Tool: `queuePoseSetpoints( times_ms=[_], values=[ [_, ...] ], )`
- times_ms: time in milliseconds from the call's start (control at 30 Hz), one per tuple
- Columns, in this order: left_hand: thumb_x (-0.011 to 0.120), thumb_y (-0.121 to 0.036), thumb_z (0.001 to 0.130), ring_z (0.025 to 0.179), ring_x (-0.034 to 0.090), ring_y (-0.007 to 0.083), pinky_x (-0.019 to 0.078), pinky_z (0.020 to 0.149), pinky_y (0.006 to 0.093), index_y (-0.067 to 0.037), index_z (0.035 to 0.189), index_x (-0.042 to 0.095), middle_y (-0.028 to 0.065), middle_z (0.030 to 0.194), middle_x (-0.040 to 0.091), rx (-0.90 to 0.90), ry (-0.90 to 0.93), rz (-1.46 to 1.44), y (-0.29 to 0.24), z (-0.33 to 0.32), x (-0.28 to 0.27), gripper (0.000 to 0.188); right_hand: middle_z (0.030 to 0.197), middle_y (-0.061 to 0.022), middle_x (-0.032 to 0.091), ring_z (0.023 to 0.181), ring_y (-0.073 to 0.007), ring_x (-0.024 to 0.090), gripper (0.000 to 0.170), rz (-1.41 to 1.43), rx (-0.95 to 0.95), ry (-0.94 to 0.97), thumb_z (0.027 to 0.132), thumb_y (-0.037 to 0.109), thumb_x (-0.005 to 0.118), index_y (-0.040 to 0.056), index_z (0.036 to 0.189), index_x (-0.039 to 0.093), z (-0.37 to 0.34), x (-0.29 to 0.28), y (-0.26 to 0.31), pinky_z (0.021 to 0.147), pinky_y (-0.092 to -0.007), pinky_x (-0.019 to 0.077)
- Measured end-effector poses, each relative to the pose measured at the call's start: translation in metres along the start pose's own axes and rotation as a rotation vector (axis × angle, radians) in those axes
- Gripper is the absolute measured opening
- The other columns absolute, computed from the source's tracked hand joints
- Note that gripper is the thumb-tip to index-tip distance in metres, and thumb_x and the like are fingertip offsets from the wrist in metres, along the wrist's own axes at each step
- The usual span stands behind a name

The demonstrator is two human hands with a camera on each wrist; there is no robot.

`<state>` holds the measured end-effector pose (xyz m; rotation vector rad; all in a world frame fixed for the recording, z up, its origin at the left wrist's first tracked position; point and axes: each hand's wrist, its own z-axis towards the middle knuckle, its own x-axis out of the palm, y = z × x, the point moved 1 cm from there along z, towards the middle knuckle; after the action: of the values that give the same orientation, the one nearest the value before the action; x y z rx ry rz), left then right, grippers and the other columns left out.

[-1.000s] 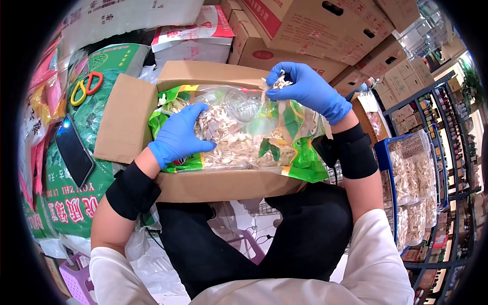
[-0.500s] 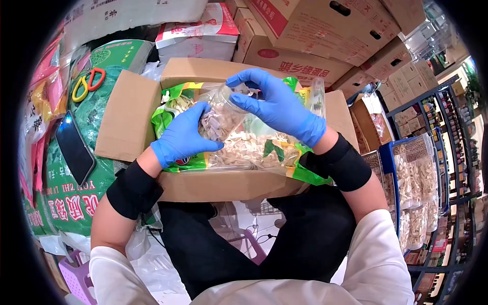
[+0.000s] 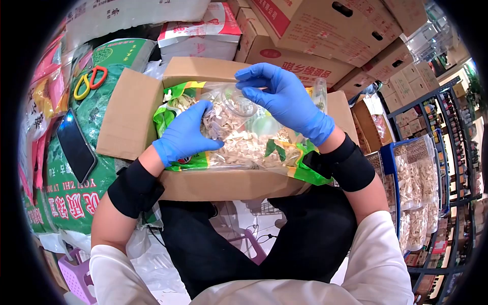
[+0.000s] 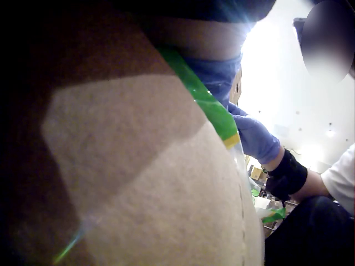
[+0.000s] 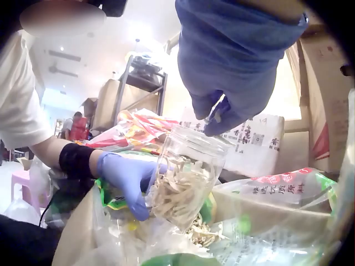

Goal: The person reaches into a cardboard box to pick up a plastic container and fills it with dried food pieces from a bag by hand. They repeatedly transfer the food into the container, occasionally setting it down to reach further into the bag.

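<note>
My gloved left hand grips a clear jar round its side. Pale dried mushroom slices fill much of the jar, which leans with its round mouth upward. Just above that mouth, my gloved right hand pinches a small pale slice between thumb and fingers; the head view hides this slice behind the glove. More dried mushroom slices lie in an opened clear and green plastic bag under both hands. In the left wrist view, cardboard covers most of the scene, with the right hand beyond it.
The bag sits in an open cardboard box above the person's lap, its left flap folded out. Scissors and a phone lie on a green sack at left. Stacked cartons stand behind; a blue-edged rack is at right.
The right hand has come left from over the bag's right part to the jar's mouth with slices, then lifted slightly. The left hand stays at the jar.
</note>
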<state>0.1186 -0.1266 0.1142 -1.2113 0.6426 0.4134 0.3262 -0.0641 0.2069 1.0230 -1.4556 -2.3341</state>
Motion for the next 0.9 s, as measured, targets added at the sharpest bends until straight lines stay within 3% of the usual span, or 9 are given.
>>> queuePoseSetpoints(
  times_ms=[67, 133, 200, 333, 400, 600, 700, 800, 900],
  values=[
    [0.082, -0.03, 0.06, 0.1, 0.057, 0.0264, 0.0457, 0.089, 0.0351, 0.001, 0.119, 0.047, 0.0165, 0.108, 0.056, -0.003, -0.005, -0.002, 0.0, -0.001, 0.0, 0.075, 0.11, -0.0064, 0.062, 0.105, -0.0168, 0.062, 0.028, 0.004, 0.062, 0.019, 0.088, 0.003, 0.063, -0.0007, 0.116, 0.056, 0.001, -0.001, 0.004, 0.086, -0.0269, 0.0517],
    [0.082, -0.03, 0.06, 0.101, 0.057, 0.0272, 0.0456, 0.09, 0.0354, 0.002, 0.121, 0.047, 0.0169, 0.109, 0.055, -0.005, -0.011, -0.004, -0.001, -0.001, -0.001, 0.077, 0.113, -0.0073, 0.061, 0.106, -0.0177, 0.062, 0.03, 0.103, 0.113, 0.024, 0.089, 0.003, 0.062, -0.0008, 0.117, 0.055, 0.001, 0.001, 0.008, 0.086, -0.0276, 0.0524],
    [0.081, -0.033, 0.059, 0.104, 0.057, 0.0351, 0.0452, 0.092, 0.0382, 0.0, 0.124, 0.045, 0.0217, 0.112, 0.056, 0.003, -0.013, 0.028, -0.002, -0.002, -0.001, 0.081, 0.116, -0.0081, 0.059, 0.107, -0.0186, 0.062, 0.031, 0.202, 0.164, 0.028, 0.089, 0.004, 0.062, -0.0009, 0.119, 0.054, 0.0, 0.003, 0.008, 0.085, -0.0283, 0.0532],
    [0.081, -0.033, 0.06, 0.105, 0.057, 0.0352, 0.0451, 0.092, 0.0382, 0.0, 0.124, 0.045, 0.0217, 0.112, 0.056, 0.014, -0.02, 0.016, 0.003, -0.001, 0.001, 0.082, 0.12, -0.0088, 0.057, 0.11, -0.0202, 0.06, 0.033, 0.346, 0.16, 0.029, 0.09, 0.007, 0.061, -0.0008, 0.121, 0.052, 0.001, 0.004, 0.006, 0.086, -0.0301, 0.0542],
    [0.083, -0.031, 0.06, 0.102, 0.057, 0.0286, 0.0453, 0.091, 0.0357, 0.002, 0.123, 0.045, 0.0178, 0.11, 0.055, 0.024, -0.025, 0.029, 0.003, -0.001, 0.002, 0.08, 0.12, -0.0085, 0.057, 0.111, -0.0203, 0.059, 0.033, 0.353, 0.15, 0.008, 0.091, 0.008, 0.06, -0.0007, 0.122, 0.052, 0.0, 0.003, 0.005, 0.087, -0.0304, 0.0542],
    [0.083, -0.031, 0.06, 0.102, 0.057, 0.0282, 0.0454, 0.09, 0.0353, 0.002, 0.123, 0.045, 0.0181, 0.11, 0.055, -0.003, 0.0, 0.003, 0.003, -0.001, 0.001, 0.08, 0.134, -0.0091, 0.047, 0.125, -0.0209, 0.048, 0.043, 0.409, 0.115, 0.128, 0.092, 0.003, 0.055, 0.0026, 0.133, 0.041, -0.001, 0.006, 0.002, 0.098, -0.0345, 0.0477],
    [0.083, -0.032, 0.061, 0.102, 0.057, 0.0279, 0.0453, 0.091, 0.0353, 0.003, 0.124, 0.044, 0.0184, 0.111, 0.055, -0.018, 0.012, 0.03, -0.001, -0.002, -0.001, 0.082, 0.139, -0.0086, 0.041, 0.129, -0.0215, 0.043, 0.051, 0.346, 0.108, 0.173, 0.091, -0.004, 0.05, 0.0049, 0.139, 0.035, -0.003, 0.006, 0.006, 0.102, -0.0368, 0.0441],
    [0.083, -0.033, 0.061, 0.104, 0.057, 0.0279, 0.0451, 0.092, 0.0351, 0.003, 0.126, 0.043, 0.0185, 0.112, 0.055, -0.012, 0.036, 0.018, 0.0, -0.002, 0.0, 0.085, 0.134, -0.0058, 0.047, 0.126, -0.0216, 0.047, 0.051, 0.289, 0.043, 0.116, 0.087, -0.008, 0.051, 0.0055, 0.135, 0.039, -0.004, 0.008, -0.001, 0.099, -0.0328, 0.0451],
    [0.084, -0.034, 0.06, 0.104, 0.056, 0.0279, 0.045, 0.093, 0.0351, 0.004, 0.127, 0.042, 0.0188, 0.114, 0.054, -0.009, 0.042, 0.021, 0.002, -0.002, 0.001, 0.087, 0.141, -0.0079, 0.04, 0.126, -0.022, 0.046, 0.057, 0.011, -0.041, 0.119, 0.087, -0.008, 0.055, 0.0049, 0.139, 0.037, -0.004, 0.009, -0.002, 0.101, -0.0336, 0.0454]
  ],
)
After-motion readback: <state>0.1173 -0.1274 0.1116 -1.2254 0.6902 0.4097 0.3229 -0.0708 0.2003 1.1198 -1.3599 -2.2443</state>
